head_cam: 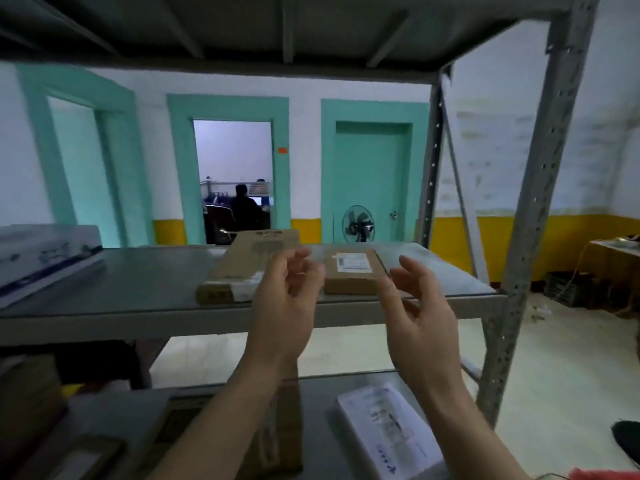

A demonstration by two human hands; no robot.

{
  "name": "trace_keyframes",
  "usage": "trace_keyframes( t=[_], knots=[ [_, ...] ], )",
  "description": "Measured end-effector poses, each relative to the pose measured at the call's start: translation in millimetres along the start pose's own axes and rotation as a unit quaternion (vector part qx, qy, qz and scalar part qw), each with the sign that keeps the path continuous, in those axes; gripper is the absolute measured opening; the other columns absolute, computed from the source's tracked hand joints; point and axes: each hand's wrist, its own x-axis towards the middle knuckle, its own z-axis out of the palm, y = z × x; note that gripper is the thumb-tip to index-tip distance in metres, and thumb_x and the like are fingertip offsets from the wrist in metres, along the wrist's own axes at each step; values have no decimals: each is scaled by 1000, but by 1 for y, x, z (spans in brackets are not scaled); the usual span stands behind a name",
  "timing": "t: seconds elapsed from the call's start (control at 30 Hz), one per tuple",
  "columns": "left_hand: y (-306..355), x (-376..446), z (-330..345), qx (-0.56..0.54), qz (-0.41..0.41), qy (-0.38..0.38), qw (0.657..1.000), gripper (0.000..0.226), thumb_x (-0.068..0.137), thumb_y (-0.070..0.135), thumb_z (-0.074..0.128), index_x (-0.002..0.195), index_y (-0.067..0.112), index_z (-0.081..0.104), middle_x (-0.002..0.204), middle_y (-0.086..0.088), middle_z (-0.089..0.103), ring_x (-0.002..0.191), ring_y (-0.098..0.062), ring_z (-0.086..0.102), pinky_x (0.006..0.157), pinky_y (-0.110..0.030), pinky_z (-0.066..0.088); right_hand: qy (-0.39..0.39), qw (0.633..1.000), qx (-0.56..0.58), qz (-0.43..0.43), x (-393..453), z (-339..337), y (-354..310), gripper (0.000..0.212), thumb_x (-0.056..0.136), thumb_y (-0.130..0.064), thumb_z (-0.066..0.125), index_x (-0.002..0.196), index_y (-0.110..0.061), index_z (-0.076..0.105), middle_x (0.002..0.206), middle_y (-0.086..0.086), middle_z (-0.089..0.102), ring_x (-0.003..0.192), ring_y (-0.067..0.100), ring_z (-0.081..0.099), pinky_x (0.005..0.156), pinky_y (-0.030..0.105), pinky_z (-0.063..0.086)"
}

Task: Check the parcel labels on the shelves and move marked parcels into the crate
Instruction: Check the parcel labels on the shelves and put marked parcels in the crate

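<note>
Hands [349, 299] empty, near small parcel [351, 271] — shelf [138, 292]

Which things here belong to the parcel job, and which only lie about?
For the job:
- small brown cardboard parcel with white label
- long brown cardboard parcel
- white-wrapped parcel on the lower shelf
- left hand and right hand, both holding nothing

Lying about:
- black standing fan
- white and blue printed box

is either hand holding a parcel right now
No, the left hand and right hand are raised in front of the small brown parcel with fingers loosely curled, holding nothing.
</note>
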Motion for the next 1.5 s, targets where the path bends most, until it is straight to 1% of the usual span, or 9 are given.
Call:
trace_keyframes(
  t=[0.33,0.5,0.7,0.87,0.93,1.0,1.1,1.33,1.5],
  knots=[
    [-25,15,-123,78,-81,50,992,14,97,29,59,111,31,58,103,8,66,96,-12,65,91,-42,54,-88,995,-55,5,-10,88,-26,76,83,-70,47,144,-24,43,131,-5,59,116,12,57,97,36,50],
    [-42,42,-151,161,-88,52,982,18,96,32,59,114,30,54,101,15,62,96,-10,62,74,-25,47,-127,982,-138,2,17,121,-14,75,86,-67,46,146,-23,39,136,2,58,120,21,57,96,46,52],
    [-70,92,-158,308,-107,-15,945,37,96,41,58,128,25,47,110,8,54,92,-6,53,62,-15,41,-189,953,-237,19,58,159,9,66,95,-51,53,149,-19,33,142,11,49,122,26,52,93,39,47],
    [-101,127,-158,386,-181,-79,901,59,96,49,55,144,21,37,144,-6,49,122,-22,53,96,-37,47,-254,928,-267,46,84,182,27,52,93,-46,54,136,-19,43,117,4,62,94,18,60,83,39,56],
    [-110,136,-157,400,-204,-110,887,59,97,50,52,144,19,36,145,-7,49,122,-23,53,94,-36,44,-274,916,-288,45,91,189,32,49,94,-43,54,135,-18,45,117,4,60,94,17,58,81,33,54],
    [-114,141,-156,403,-209,-140,880,55,97,50,52,141,19,41,142,-5,53,116,-19,54,89,-32,42,-297,904,-303,48,95,193,35,49,95,-45,54,135,-18,44,105,-1,58,84,9,57,65,24,46],
    [-121,149,-156,404,-206,-166,876,51,95,50,56,137,22,48,136,-2,56,103,-12,50,83,-29,40,-323,894,-305,58,101,198,41,50,96,-49,53,136,-20,42,93,-9,54,73,0,52,54,19,39],
    [-139,161,-162,353,-192,-172,899,35,91,44,64,120,25,62,107,8,62,91,-4,55,74,-23,43,-339,896,-279,72,103,205,39,47,98,-44,53,137,-20,42,108,-2,65,81,3,61,65,21,53],
    [-134,163,-168,317,-153,-166,921,27,93,38,62,118,27,61,111,8,63,88,0,55,69,-18,40,-313,910,-266,52,106,205,37,35,100,-45,49,126,-22,51,90,-13,60,76,2,61,58,18,48]
  ],
)
